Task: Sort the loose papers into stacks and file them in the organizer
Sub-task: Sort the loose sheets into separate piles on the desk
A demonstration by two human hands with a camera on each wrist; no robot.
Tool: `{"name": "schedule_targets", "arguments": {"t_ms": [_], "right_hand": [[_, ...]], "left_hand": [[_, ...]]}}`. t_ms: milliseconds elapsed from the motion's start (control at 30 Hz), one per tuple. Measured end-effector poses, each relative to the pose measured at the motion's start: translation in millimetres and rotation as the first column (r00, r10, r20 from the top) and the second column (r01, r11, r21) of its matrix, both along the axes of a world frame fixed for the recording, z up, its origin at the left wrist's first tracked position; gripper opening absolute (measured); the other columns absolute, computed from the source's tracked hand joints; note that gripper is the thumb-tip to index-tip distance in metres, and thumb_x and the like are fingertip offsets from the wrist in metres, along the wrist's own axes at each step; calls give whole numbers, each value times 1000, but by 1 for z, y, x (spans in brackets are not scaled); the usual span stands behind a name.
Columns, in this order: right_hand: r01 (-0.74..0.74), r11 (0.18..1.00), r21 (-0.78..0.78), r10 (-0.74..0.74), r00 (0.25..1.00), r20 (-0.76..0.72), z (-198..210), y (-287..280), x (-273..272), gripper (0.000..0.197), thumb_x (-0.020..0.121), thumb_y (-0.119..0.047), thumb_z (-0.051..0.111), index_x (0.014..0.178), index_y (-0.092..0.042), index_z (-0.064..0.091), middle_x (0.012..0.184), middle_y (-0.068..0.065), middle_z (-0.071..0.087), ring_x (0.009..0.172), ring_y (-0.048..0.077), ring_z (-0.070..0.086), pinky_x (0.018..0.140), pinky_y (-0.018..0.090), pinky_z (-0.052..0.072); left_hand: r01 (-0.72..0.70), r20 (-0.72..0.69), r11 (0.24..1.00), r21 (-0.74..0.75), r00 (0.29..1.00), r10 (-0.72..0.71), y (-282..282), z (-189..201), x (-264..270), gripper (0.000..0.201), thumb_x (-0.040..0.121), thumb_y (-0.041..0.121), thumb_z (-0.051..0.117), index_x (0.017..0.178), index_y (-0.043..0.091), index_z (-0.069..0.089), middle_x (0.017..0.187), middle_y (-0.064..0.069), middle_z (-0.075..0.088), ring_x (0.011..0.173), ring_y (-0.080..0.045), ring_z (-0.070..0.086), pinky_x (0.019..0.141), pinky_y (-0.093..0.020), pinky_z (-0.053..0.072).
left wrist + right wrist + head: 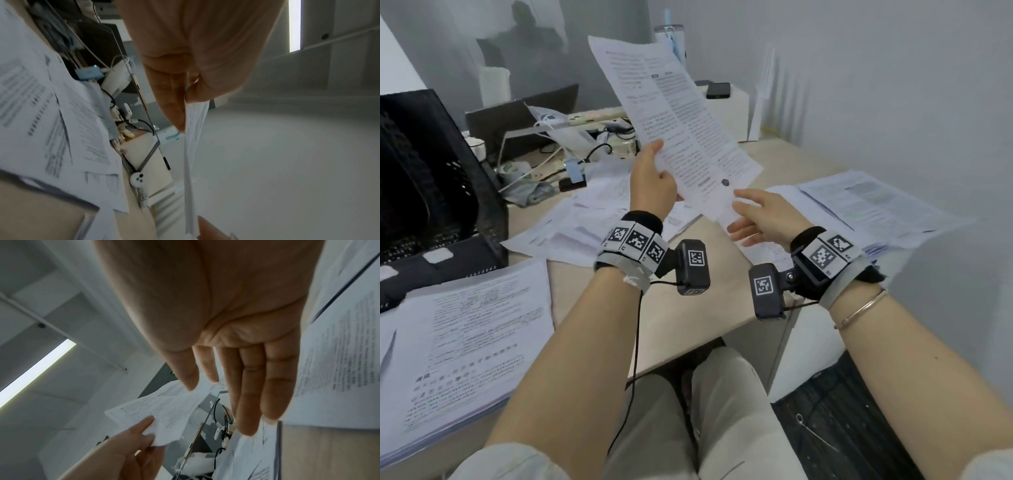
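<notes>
I hold a printed sheet (681,113) raised and tilted above the desk. My left hand (657,164) pinches its left edge between thumb and fingers; in the left wrist view that hand (185,104) grips the sheet (191,146) seen edge-on. My right hand (743,212) has straight fingers at the sheet's lower corner, and whether it touches there is unclear. The right wrist view shows its flat palm and fingers (252,386) beside the sheet (160,407). A black mesh organizer (431,188) stands at the left. One paper stack (465,342) lies front left, another (876,205) at the right.
Loose papers (585,222) spread across the middle of the desk (688,308). Behind them lie tangled cables (571,154). A dark phone (718,89) rests on a white box at the back. The desk's front edge runs just ahead of my knees.
</notes>
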State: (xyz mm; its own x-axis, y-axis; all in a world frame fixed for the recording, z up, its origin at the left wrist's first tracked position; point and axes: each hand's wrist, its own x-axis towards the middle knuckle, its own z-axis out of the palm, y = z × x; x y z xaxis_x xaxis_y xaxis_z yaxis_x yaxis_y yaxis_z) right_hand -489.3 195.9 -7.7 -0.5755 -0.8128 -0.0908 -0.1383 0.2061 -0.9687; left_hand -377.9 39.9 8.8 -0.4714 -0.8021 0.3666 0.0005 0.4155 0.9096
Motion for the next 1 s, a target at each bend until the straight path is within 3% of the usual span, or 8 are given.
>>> {"name": "schedule_targets", "arguments": {"t_ms": [267, 400, 567, 633, 733, 867, 933, 1000], "right_hand": [[242, 941, -238, -238, 970, 47, -5, 33, -32, 30, 92, -8, 57, 122, -2, 56, 91, 8, 63, 64, 14, 69, 65, 26, 58], [334, 906, -261, -340, 940, 21, -11, 54, -46, 26, 87, 4, 59, 113, 3, 61, 78, 4, 56, 59, 15, 66, 64, 26, 59], [492, 834, -251, -505, 863, 12, -22, 90, -67, 19, 87, 7, 55, 99, -2, 67, 98, 10, 61, 54, 13, 63, 59, 25, 58], [548, 798, -251, -559, 829, 34, -24, 104, -76, 18, 87, 7, 55, 91, -4, 68, 93, 9, 62, 47, 8, 60, 57, 25, 57], [605, 756, -249, -610, 789, 65, -26, 121, -90, 18, 86, 8, 55, 91, -3, 68, 87, 9, 61, 50, 10, 58, 56, 22, 56], [677, 688, -260, -687, 724, 68, -22, 135, -109, 18, 85, 9, 55, 92, -1, 67, 89, 14, 61, 46, 9, 59, 57, 20, 55], [710, 649, -271, -724, 687, 66, -18, 140, -119, 18, 85, 9, 55, 95, 0, 67, 90, 16, 63, 44, 8, 60, 57, 18, 55], [735, 619, -278, -747, 660, 81, -13, 143, -131, 17, 85, 9, 56, 97, 2, 66, 92, 18, 64, 49, 11, 63, 58, 18, 55]], "left_hand": [[124, -37, 992, 22, 992, -123, 40, -2, -55, 52, 92, -8, 41, 140, 12, 36, 139, 2, 37, 111, -16, 56, 63, -22, 58], [216, 43, 976, 20, 975, -217, 65, -12, -79, 59, 91, -5, 47, 145, 13, 27, 145, -2, 29, 112, -21, 54, 57, -16, 55], [345, 258, 938, -35, 910, -325, 99, -27, -103, 68, 89, -1, 55, 147, 13, 22, 144, -2, 25, 81, -11, 53, 69, -28, 58], [384, 321, 922, -52, 880, -349, 109, -30, -111, 60, 88, 2, 58, 143, 11, 34, 139, -4, 31, 84, -15, 55, 84, -35, 55], [421, 359, 902, -90, 859, -365, 116, -32, -119, 37, 87, 5, 62, 123, 13, 58, 138, -5, 35, 109, -17, 49, 104, -30, 40], [423, 427, 900, -109, 837, -342, 115, -35, -126, 16, 85, 13, 67, 98, 19, 60, 128, -2, 46, 115, -17, 50, 93, -23, 39], [438, 556, 897, -56, 760, -336, 110, -42, -131, 22, 83, 25, 70, 98, 19, 55, 122, 0, 53, 113, -16, 52, 89, -25, 38], [487, 721, 873, -17, 611, -327, 106, -51, -136, 36, 80, 38, 71, 107, 19, 56, 125, 0, 54, 117, -18, 49, 95, -29, 38]]}}
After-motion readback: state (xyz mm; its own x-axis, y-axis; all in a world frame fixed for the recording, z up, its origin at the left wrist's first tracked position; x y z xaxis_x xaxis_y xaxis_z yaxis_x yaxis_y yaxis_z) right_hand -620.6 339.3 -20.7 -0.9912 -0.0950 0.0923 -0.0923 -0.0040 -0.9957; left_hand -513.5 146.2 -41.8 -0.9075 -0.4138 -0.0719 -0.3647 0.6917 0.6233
